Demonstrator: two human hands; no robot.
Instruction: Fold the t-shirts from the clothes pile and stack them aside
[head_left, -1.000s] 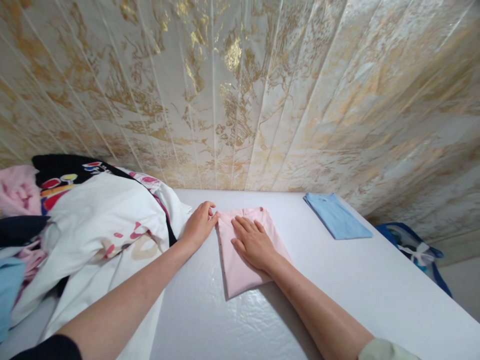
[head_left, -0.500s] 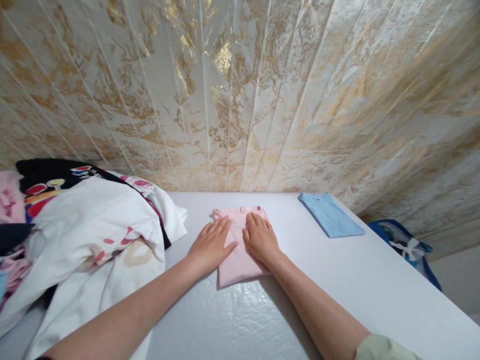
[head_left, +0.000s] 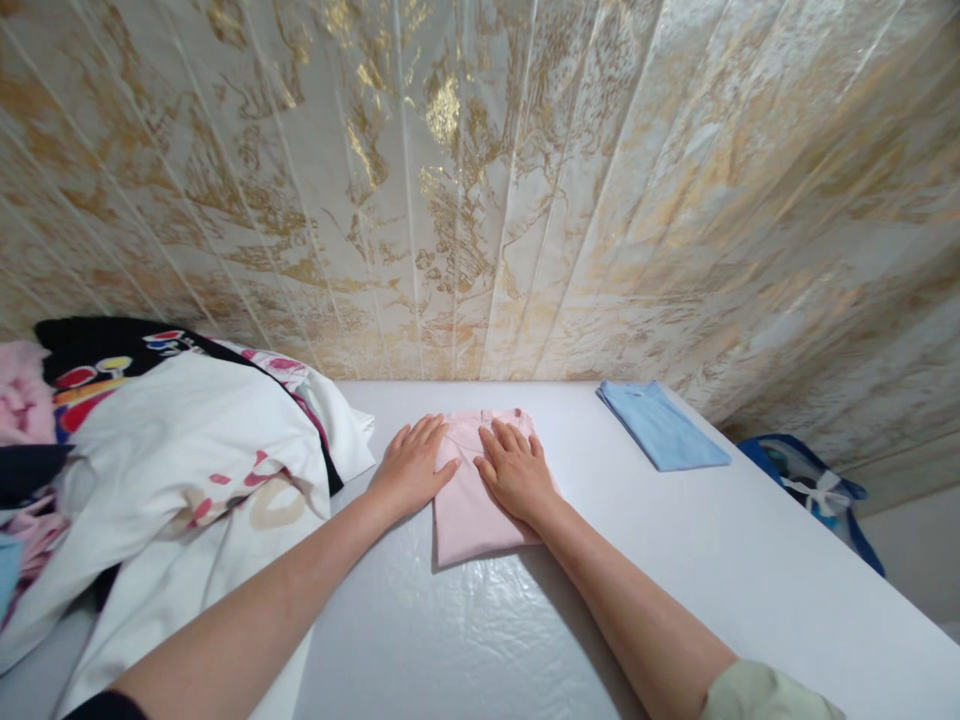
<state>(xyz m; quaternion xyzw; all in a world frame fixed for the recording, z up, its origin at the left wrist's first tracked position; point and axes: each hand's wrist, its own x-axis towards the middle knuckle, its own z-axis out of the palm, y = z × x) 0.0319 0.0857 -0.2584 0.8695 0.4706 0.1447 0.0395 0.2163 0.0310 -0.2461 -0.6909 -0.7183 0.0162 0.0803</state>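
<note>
Folded pink garment [head_left: 471, 505] is lying mid-table [head_left: 675, 560], near the wall. Left hand [head_left: 411, 467] and right hand [head_left: 517, 470] are both pressing flat on it, fingers spread, side by side.

I get a bright, evenly lit picture. The glossy white surface [head_left: 465, 640] throws crinkled glare at six o'clock, and gold streaks on the panelled cream wall [head_left: 480, 200] glint near twelve. Soft, thin shadows sit under the left hand [head_left: 411, 467] and right hand [head_left: 517, 470]. Wall seams bow outward toward the edges. Focus is sharp.
</note>
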